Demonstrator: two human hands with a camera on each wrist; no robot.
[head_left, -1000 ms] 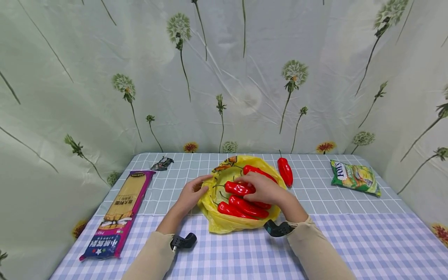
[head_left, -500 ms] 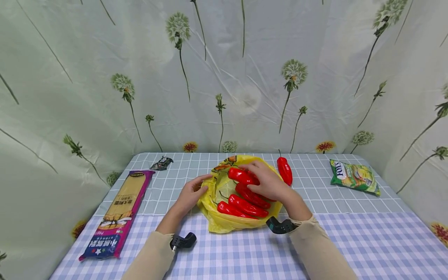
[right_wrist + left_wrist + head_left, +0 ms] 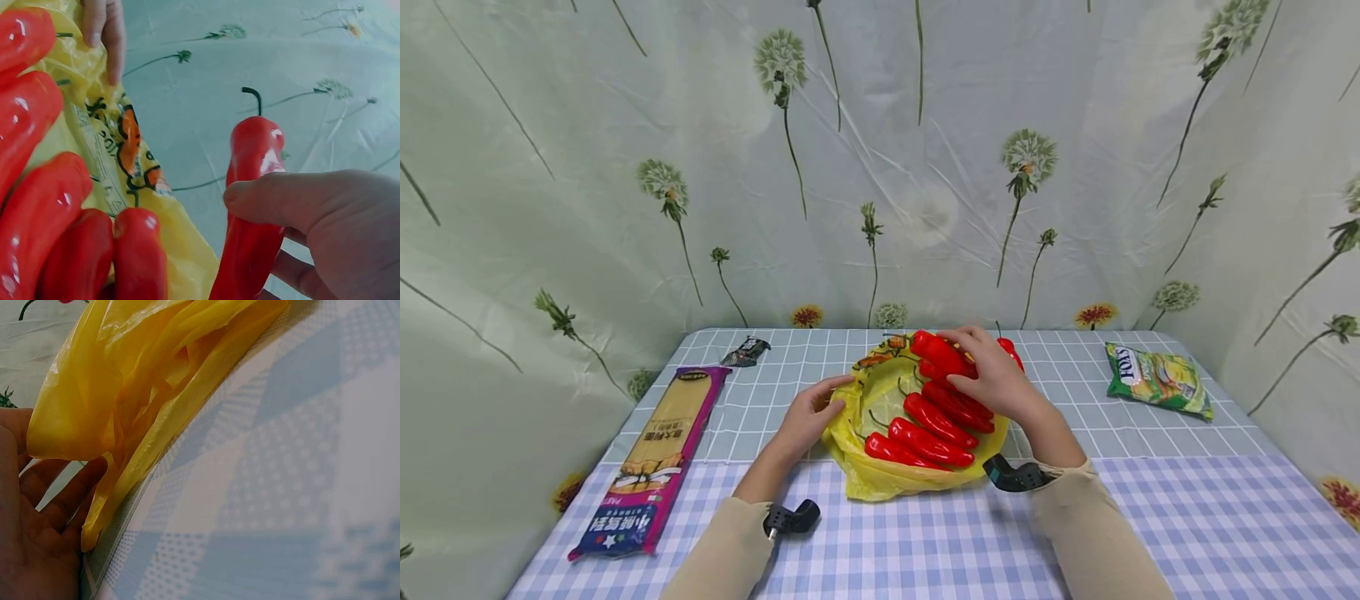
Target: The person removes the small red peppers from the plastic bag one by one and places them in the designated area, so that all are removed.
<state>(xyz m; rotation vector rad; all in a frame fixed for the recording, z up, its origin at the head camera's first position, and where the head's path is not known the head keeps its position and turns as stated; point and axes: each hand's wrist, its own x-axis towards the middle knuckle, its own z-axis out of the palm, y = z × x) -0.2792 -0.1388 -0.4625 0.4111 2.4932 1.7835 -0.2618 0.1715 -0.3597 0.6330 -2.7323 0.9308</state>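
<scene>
Right hand [image 3: 992, 379] over far rim of yellow bag [image 3: 857, 467], fingers and thumb curled round one red pepper [image 3: 942, 353], held above bag's far edge. From right wrist view, same pepper [image 3: 250, 219] upright against palm, thumb across it, dark stem curling at top. Left hand [image 3: 808, 417] at bag's left rim, thumb and fingers pinching the plastic edge; in left wrist view, fingers [image 3: 56, 500] tucked under bunched yellow plastic [image 3: 144, 387].

Bag lay open on desk [image 3: 1150, 517], mouth upward, printed pattern on far lip. Peppers inside bag: about four counted in head view, lying side by side, slanting; exact count uncertain where right hand covered them. One further loose pepper [image 3: 1013, 352] on desk just behind right hand, mostly hidden.

Outward: one long pasta packet [image 3: 651, 462] with purple edges, well left of bag. One small dark wrapper [image 3: 747, 350] at far left. One green snack packet [image 3: 1159, 380] well right. Checked cloth over desk; floral curtain [image 3: 880, 167] behind.
</scene>
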